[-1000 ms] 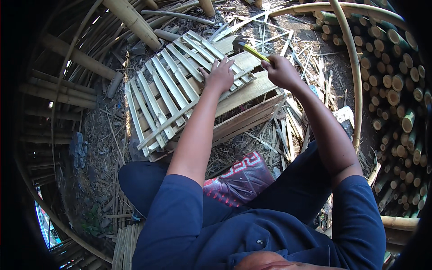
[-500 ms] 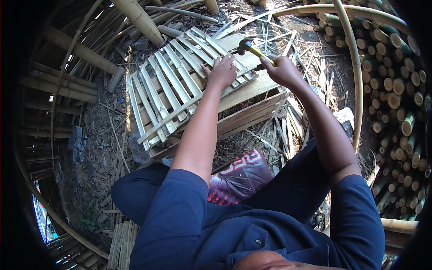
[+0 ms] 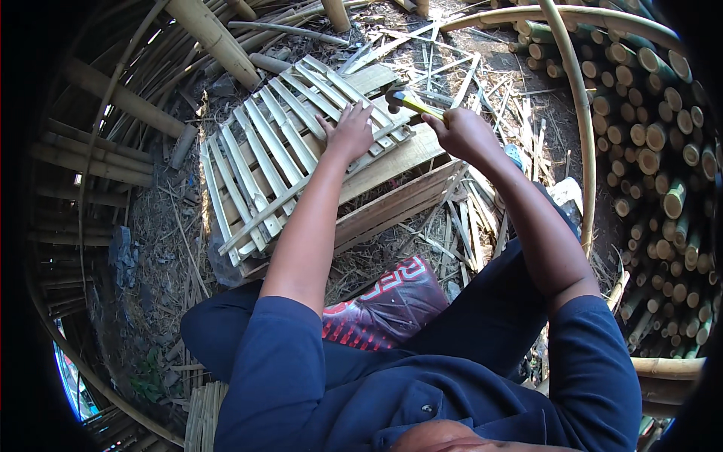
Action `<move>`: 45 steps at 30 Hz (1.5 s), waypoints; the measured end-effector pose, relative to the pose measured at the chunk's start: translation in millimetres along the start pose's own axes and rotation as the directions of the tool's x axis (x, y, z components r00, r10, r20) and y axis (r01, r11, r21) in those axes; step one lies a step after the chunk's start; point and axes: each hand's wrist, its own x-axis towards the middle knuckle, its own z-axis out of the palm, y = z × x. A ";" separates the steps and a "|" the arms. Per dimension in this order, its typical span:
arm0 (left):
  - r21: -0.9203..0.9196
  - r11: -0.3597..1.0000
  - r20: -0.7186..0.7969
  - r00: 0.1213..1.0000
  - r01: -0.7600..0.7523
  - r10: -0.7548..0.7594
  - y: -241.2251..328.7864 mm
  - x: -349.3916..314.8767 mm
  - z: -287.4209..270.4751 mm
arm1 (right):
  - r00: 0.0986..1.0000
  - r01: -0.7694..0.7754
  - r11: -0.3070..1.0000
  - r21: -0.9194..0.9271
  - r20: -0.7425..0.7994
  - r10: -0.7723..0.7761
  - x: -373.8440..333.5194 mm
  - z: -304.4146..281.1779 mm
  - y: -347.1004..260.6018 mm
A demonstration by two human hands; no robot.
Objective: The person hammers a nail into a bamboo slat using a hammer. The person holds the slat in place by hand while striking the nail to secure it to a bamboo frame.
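A slatted bamboo panel [image 3: 283, 114], pale strips fixed across thin rails, lies tilted on top of a low wooden crate [image 3: 392, 207]. My left hand [image 3: 350, 135] rests on the panel's right part, its fingers spread over the slats. In my right hand [image 3: 463, 134], closed around the grip, is a claw hammer [image 3: 419, 106] with a yellow-and-black handle and a dark head. The hammer head hovers near the panel's right end, just right of my left fingers. Whether it touches a slat I cannot tell. The crate's inside is mostly hidden under the panel.
Cut bamboo poles [image 3: 663, 158] are stacked on the right behind a curved pole [image 3: 578, 120]. Thick bamboo posts [image 3: 215, 45] stand at back left. Loose strips [image 3: 471, 218] litter the ground. A dark red printed bag [image 3: 392, 305] lies between my legs. A bundle of strips [image 3: 203, 414] lies lower left.
The whole view has shifted slightly. My right hand has brought the hammer head a little lower, toward the panel. My left hand remains on the slats, a little farther left.
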 end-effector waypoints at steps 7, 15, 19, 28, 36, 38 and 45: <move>-0.315 0.913 -0.126 0.965 -0.259 0.230 -10.4 -8.6 -2.5 | 0.999 -0.029 0.999 0.038 0.027 0.028 -1.5 0.1 -4.7; -0.373 0.905 -0.133 0.977 -0.205 0.166 -3.9 -12.2 -5.1 | 0.987 0.118 0.992 0.032 -0.110 -0.114 -5.5 17.0 4.7; -0.431 0.885 -0.108 0.983 -0.179 0.147 -8.3 -11.5 -2.5 | 0.980 0.165 0.982 -0.095 -0.095 -0.174 -4.0 22.7 6.9; -0.447 0.877 -0.165 0.979 -0.179 0.116 -18.7 -7.5 0.5 | 0.959 0.207 0.976 -0.068 -0.185 -0.216 -7.8 20.7 -2.9; -0.379 0.916 -0.096 0.990 -0.131 0.101 -6.8 -10.4 -2.5 | 0.968 0.195 0.975 -0.109 -0.136 -0.209 -11.6 15.1 -7.0; -0.385 0.914 -0.070 0.991 -0.129 0.111 -5.3 -11.9 -7.6 | 0.961 0.215 0.972 -0.099 -0.158 -0.229 -13.3 15.5 -6.1; -0.364 0.919 -0.116 0.987 -0.149 0.114 -5.6 -12.7 -4.7 | 0.955 0.229 0.966 -0.123 -0.164 -0.247 -12.7 22.4 -1.9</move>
